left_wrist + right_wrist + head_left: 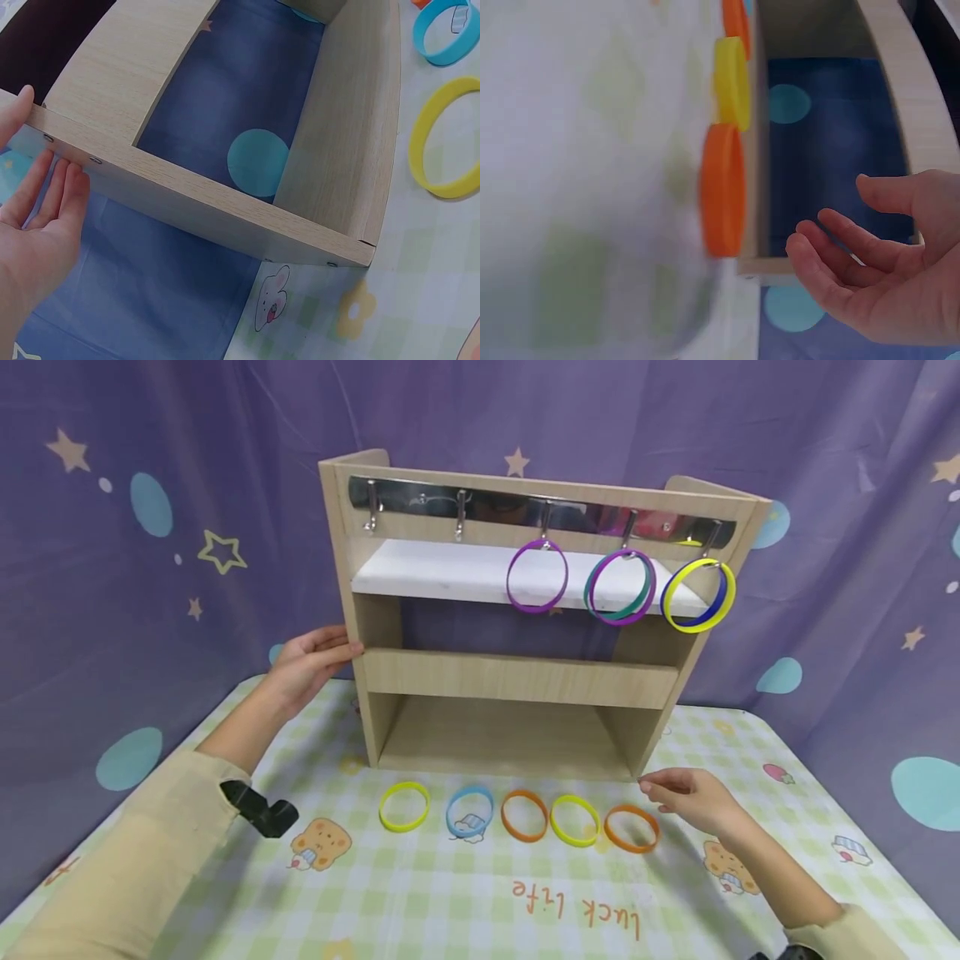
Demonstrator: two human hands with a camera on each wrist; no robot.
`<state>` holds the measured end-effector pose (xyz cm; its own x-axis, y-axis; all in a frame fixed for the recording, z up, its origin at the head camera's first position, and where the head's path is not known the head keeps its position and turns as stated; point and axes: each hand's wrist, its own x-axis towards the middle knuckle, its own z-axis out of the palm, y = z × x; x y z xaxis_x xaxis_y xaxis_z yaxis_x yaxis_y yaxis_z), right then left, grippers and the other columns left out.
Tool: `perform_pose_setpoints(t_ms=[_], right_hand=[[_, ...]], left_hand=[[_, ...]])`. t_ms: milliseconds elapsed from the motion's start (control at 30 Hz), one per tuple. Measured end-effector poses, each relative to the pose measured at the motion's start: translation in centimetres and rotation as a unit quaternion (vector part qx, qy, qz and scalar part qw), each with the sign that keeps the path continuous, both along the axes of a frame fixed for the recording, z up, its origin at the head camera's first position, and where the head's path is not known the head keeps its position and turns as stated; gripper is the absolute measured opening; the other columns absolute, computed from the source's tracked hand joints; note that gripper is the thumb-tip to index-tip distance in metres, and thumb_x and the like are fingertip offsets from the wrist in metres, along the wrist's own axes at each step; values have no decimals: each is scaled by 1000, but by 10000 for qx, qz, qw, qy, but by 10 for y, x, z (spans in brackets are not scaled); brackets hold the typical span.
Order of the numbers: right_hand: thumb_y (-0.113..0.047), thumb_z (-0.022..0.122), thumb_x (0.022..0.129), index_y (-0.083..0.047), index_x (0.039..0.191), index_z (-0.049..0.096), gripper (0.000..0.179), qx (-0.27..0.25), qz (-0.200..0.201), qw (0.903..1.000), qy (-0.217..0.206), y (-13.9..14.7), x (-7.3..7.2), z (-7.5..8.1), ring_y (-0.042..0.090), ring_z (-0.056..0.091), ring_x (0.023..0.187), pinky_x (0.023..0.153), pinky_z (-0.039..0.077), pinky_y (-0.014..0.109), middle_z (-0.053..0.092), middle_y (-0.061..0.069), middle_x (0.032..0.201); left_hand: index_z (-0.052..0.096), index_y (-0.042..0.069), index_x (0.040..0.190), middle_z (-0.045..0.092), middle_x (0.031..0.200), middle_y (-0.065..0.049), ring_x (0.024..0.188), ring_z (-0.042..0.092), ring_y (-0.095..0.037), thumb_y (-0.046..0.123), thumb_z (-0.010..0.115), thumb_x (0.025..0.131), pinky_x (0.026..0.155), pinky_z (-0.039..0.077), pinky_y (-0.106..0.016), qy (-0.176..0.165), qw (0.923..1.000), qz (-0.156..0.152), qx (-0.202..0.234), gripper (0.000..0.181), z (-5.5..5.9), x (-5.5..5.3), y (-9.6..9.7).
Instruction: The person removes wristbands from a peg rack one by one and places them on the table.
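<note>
A small wooden shelf (517,681) stands upright on the table. My left hand (311,664) holds its left side panel, the thumb over the front edge and the fingers against the outer face (202,217). Beside the lower right front corner is my right hand (693,802), its fingers loosely bent with nothing in them. Between the hands, a row of silicone wristbands lies in front of the shelf: a yellow wristband (382,820), a blue wristband (449,820), an orange wristband (506,822), another yellow wristband (557,828) and, nearest my right hand, another orange wristband (721,191).
A metal hook rail (495,512) crosses the shelf's top. A purple wristband (510,589) hangs mid-rail; teal and purple ones (651,589) hang beside it, yellow and blue ones (731,602) at far right. The two left hooks (461,514) are bare. A purple curtain (225,460) backs the checked tablecloth (420,902).
</note>
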<state>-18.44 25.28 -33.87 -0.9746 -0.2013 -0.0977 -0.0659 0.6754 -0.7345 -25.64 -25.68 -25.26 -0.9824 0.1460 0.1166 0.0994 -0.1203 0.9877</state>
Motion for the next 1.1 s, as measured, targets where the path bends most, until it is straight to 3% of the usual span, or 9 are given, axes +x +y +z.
perform_pose_setpoints(t_ms=[167,400,633,867,1100], right_hand=[[-31,57,98,2,126,60,43,13,202,9994,271,-14,-3,20,30,68,100,89,57,43,65,23,121],[-35,56,98,-7,125,63,40,201,368,9961,782,-34,-6,53,16,68,95,89,55,45,68,16,120],[-34,57,97,-9,125,64,38,140,585,9929,1028,-51,-5,75,19,65,105,88,54,33,68,12,120],[-31,58,97,-6,124,63,37,-73,751,9880,1350,-67,-1,96,0,63,101,84,52,14,68,13,121],[-23,60,97,-3,124,62,34,-146,1025,9782,1800,-80,2,115,-13,57,96,84,49,10,67,16,120]], left_hand=[[23,-5,149,61,106,11,97,62,1,8,63,93,88,50,-9,38,10000,29,-18,71,-1,2,-3],[22,-7,149,62,106,10,97,62,0,8,64,92,89,50,-10,81,10000,4,47,73,1,3,-4],[41,1,134,64,103,10,96,63,-1,7,65,91,88,51,-10,64,9999,60,68,49,-2,2,-5],[23,-6,149,60,107,11,97,62,2,9,64,92,88,49,-8,31,9999,95,-113,72,-2,2,-2],[23,-4,150,57,111,10,99,61,3,11,65,92,90,48,-8,-19,9997,135,-197,73,0,2,0]])
